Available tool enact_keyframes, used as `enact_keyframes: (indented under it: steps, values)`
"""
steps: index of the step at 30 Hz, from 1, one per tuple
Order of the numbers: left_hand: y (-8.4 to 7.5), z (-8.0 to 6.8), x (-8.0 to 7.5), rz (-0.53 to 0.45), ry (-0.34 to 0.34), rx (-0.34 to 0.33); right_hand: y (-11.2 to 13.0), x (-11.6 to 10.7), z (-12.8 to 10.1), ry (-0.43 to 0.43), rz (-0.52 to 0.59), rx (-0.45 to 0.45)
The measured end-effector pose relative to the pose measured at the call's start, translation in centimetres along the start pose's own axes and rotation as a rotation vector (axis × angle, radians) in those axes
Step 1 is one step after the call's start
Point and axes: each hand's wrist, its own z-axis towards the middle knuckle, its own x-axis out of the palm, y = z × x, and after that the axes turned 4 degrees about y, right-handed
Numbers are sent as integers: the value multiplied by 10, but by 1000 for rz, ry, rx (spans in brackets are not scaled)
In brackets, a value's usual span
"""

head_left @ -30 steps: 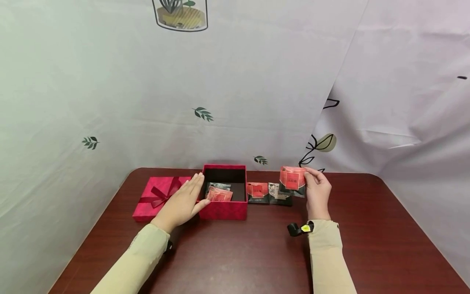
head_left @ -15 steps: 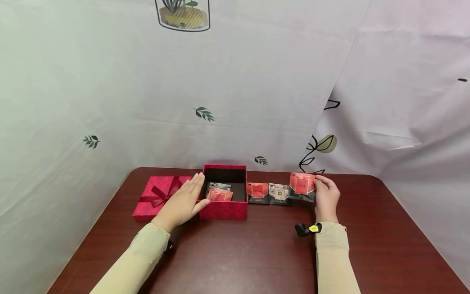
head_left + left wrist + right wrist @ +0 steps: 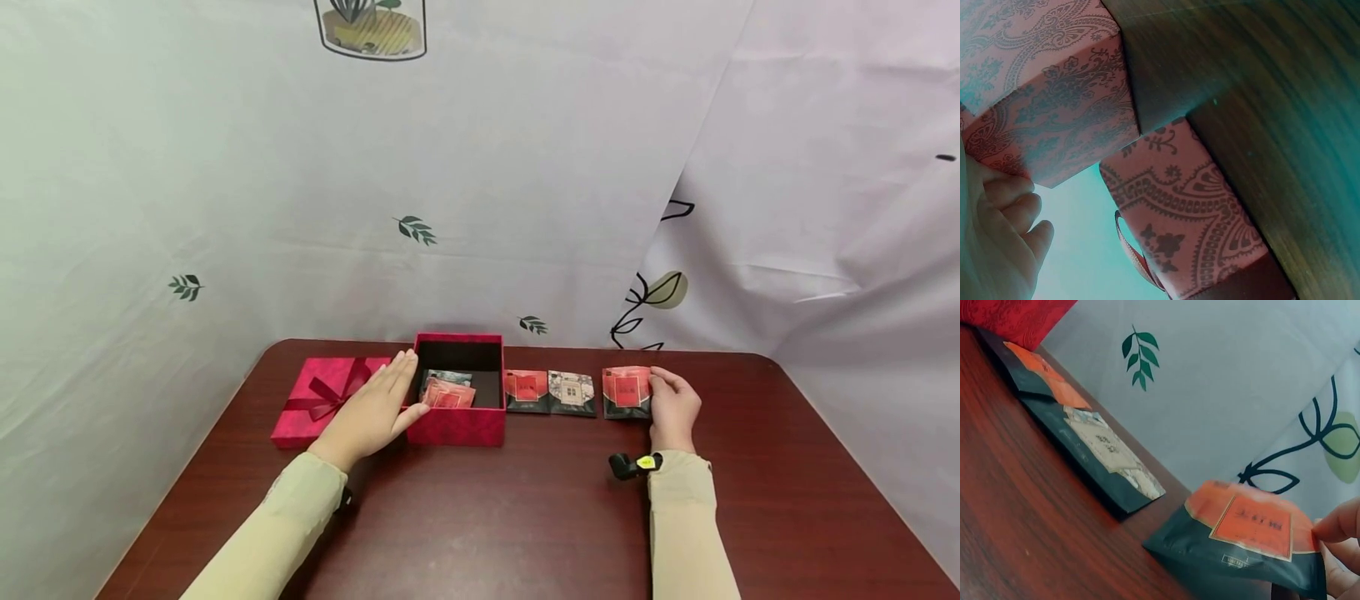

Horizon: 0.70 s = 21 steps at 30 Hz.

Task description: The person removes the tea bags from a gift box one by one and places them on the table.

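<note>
A red-and-black sachet (image 3: 626,392) is pinched at its right edge by my right hand (image 3: 673,410); in the right wrist view the sachet (image 3: 1235,540) is tilted close to the table. To its left lie a cream-and-black floral sachet (image 3: 572,392) and another red-and-black sachet (image 3: 527,391), side by side. My left hand (image 3: 369,417) touches the left wall of an open red gift box (image 3: 456,428), fingers straight. Inside that box, several sachets (image 3: 450,397) lie toward the left. In the left wrist view, curled-looking fingertips (image 3: 1022,212) appear beside the patterned box (image 3: 1079,112).
The box's red lid (image 3: 311,387), with a ribbon bow (image 3: 326,402), lies left of the box, partly behind my left hand. All this stands toward the back of a dark reddish-brown table (image 3: 480,517). A pale printed curtain (image 3: 480,167) hangs behind it.
My right hand has moved right and down with the red-and-black sachet, from over the floral sachet to beside it. The floral sachet is now uncovered. My left hand has stayed in place.
</note>
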Motion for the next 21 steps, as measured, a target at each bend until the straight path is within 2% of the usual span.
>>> enact_keyframes:
  steps: [8, 21]
  values:
    - [-1, 0, -1, -6, 12, -11, -5, -3, 1, 29, -36, 57]
    - [-1, 0, -1, -4, 8, -8, 0, -4, -2, 121, -151, 49]
